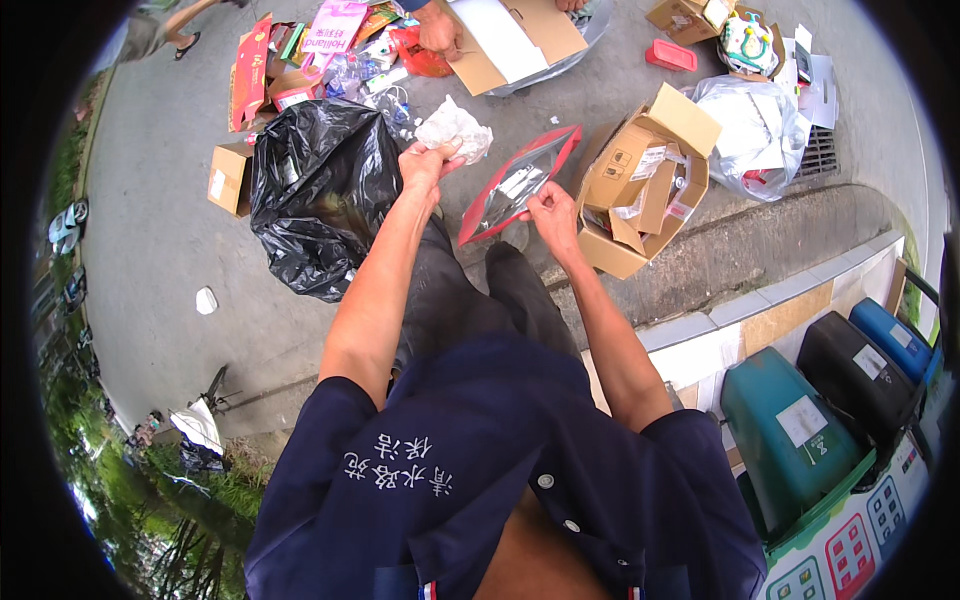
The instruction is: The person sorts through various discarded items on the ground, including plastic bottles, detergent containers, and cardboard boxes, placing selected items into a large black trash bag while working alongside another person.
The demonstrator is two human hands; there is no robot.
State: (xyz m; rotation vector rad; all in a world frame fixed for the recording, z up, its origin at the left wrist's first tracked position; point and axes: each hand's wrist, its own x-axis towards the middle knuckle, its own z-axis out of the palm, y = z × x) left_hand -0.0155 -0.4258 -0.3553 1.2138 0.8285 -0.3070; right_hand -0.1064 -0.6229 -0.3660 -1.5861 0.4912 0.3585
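My left hand (424,166) grips a crumpled white wad (459,129), which looks like paper or thin plastic. My right hand (553,214) pinches the near edge of a red-rimmed pouch (523,181), whose clear or silvery middle shows some white pieces; whether these are inside it or printed on it I cannot tell. Left of my left forearm, a black plastic garbage bag (322,161) gapes on the pavement. Just beyond my right hand stands an opened cardboard box (600,176) with flattened cardboard and plastic packaging inside.
Mixed packaging and plastic bottles (349,75) lie beyond the black bag. Another person's hand (441,34) holds flattened cardboard (517,37). A filled clear bag (750,139) sits at right, near a drain grate (819,154). A curb (787,225) and wheeled bins (787,420) border the right side.
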